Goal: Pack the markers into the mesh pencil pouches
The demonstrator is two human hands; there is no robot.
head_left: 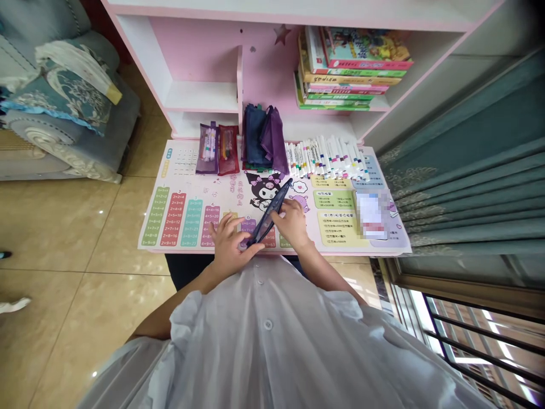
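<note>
A dark blue mesh zipper pouch stands tilted on its edge over the desk mat, slanting from lower left to upper right. My left hand pinches its near end between thumb and forefinger, with the other fingers spread. My right hand is closed at the pouch's right side, its fingertips on the upper edge about midway along. Whatever the pouch may contain is hard to make out. Beyond it lies a pile of flat blue and purple pouches.
White markers lie in a long row at the back right. Two filled pouches, one purple and one red, rest at the back left. A phone lies on the right. Stacked books fill part of the shelf.
</note>
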